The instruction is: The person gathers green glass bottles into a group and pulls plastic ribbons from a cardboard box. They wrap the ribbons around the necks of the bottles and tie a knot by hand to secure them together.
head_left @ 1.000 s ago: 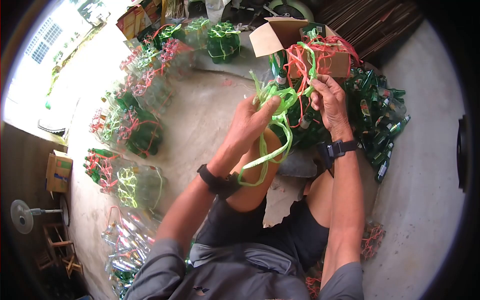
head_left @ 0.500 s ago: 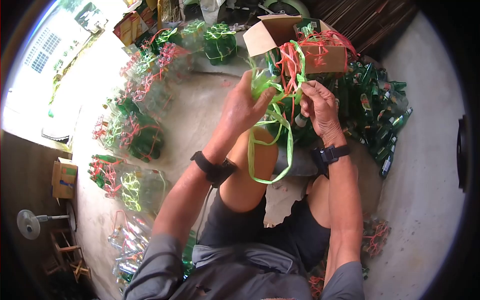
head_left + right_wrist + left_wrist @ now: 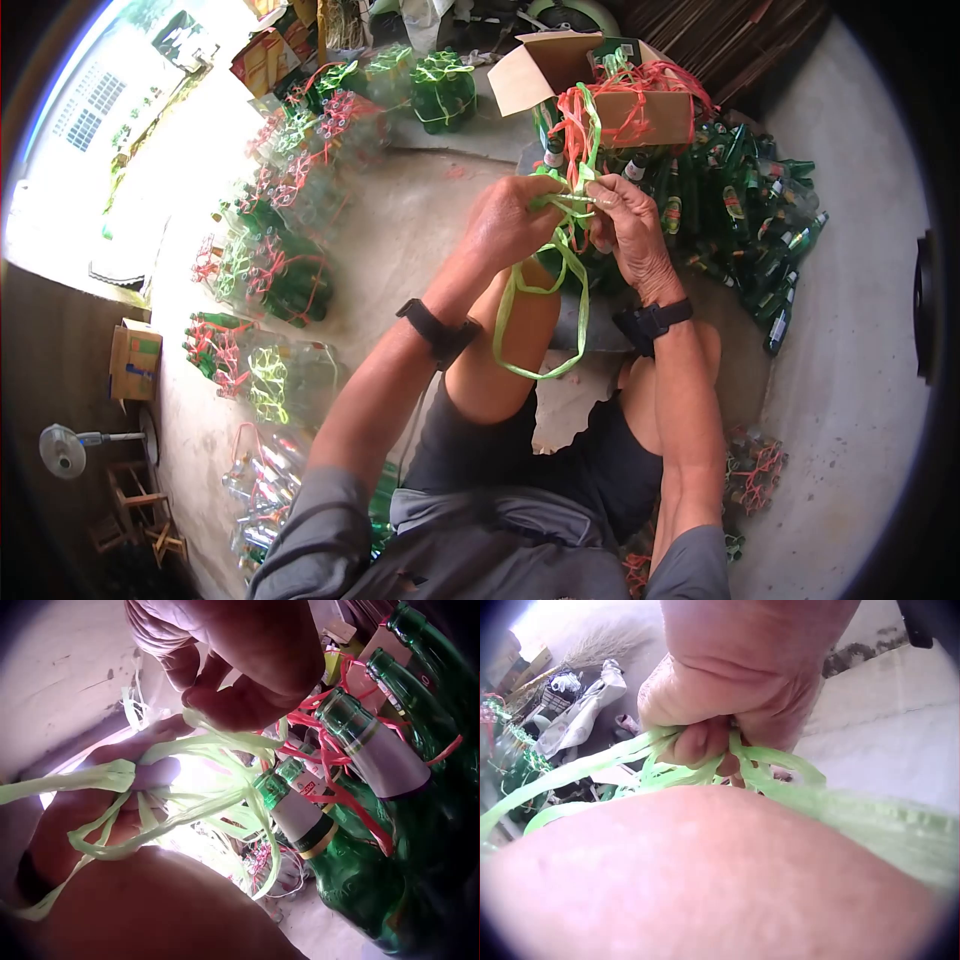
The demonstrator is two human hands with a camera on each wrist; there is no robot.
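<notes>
Light green plastic twine (image 3: 584, 345) runs between my two hands, and a long loop of it hangs over the left knee. My left hand (image 3: 508, 222) pinches a gathered bunch of the twine, and strands come out on both sides of its fingers in the left wrist view. Close beside it, my right hand (image 3: 632, 228) pinches a strand between thumb and fingertips. In the right wrist view, the twine (image 3: 172, 825) loops below the right thumb. Green glass bottles (image 3: 352, 877) with pale neck labels stand just beyond the hands. Red twine (image 3: 575, 130) hangs behind the fingers.
An open cardboard box (image 3: 650, 118) draped with red twine stands ahead. A heap of green bottles (image 3: 750, 220) lies to the right. Tied bottle bundles (image 3: 290, 270) line the left side of the concrete floor (image 3: 400, 230). A fan (image 3: 65, 452) stands at far left.
The left hand has moved right, close to the right hand, and turned its knuckles upward. The bunch of green twine that stuck up from its fingers is now mostly covered by the hand.
</notes>
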